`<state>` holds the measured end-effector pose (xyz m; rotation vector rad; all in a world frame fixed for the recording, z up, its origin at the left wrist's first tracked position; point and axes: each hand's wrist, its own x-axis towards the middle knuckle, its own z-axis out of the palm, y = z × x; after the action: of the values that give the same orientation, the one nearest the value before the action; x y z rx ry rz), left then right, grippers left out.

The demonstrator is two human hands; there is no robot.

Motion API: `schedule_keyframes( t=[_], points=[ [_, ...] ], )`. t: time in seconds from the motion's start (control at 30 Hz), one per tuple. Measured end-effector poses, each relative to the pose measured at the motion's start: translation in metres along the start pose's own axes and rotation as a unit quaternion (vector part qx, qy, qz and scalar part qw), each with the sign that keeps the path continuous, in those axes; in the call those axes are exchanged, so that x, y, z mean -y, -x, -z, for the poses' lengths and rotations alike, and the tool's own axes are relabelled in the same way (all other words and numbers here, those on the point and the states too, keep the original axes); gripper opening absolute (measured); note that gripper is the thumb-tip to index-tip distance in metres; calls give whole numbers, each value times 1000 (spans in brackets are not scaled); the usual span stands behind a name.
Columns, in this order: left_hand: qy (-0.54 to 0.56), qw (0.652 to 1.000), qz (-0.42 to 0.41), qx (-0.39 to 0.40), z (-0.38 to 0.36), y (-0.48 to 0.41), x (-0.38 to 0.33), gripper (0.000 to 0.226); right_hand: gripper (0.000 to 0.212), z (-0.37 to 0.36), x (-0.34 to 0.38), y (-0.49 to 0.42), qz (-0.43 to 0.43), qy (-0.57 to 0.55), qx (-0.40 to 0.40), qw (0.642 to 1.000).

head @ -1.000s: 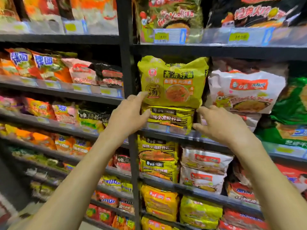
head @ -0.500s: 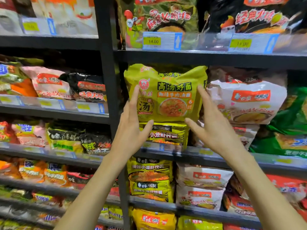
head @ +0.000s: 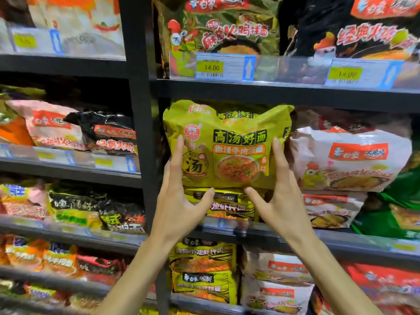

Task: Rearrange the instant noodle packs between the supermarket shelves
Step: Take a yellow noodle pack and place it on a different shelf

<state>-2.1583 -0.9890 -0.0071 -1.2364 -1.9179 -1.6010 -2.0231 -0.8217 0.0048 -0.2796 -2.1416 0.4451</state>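
A large yellow-green multipack of instant noodles [head: 236, 144] stands upright on the middle shelf, on top of a flatter yellow and black noodle pack [head: 229, 205]. My left hand [head: 179, 201] lies on its lower left front, fingers up its left side and thumb under its bottom edge. My right hand [head: 279, 196] mirrors this on the lower right. Both hands grip the pack between them.
A white noodle pack [head: 350, 155] presses against the right side of the yellow-green one. A black upright post [head: 141, 133] stands just left of it. The shelf above [head: 272, 92] sits close over the pack's top. Rows of other packs fill the shelves around.
Both hands rose from the lower yellow and black pack to the sides of the yellow-green pack and closed in on it. The view came nearer and tilted up.
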Motion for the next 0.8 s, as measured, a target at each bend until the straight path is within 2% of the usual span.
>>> schedule_keyframes(
  t=[0.17,0.37,0.53,0.7,0.8],
  points=[
    [47,999,-8,-17,11,10,-19,100,106,5,11,16,19,-31,-24,999],
    [66,998,1,-12,20,29,-30,89,90,17,4,24,-3,-68,-48,997],
    [60,998,0,20,17,23,-20,90,97,19,3,17,-10,-95,11,995],
    [89,994,9,59,27,8,-13,96,104,16,6,11,-15,-112,22,993],
    [58,994,-3,88,32,0,-17,101,105,16,7,8,-12,-110,23,994]
  ],
)
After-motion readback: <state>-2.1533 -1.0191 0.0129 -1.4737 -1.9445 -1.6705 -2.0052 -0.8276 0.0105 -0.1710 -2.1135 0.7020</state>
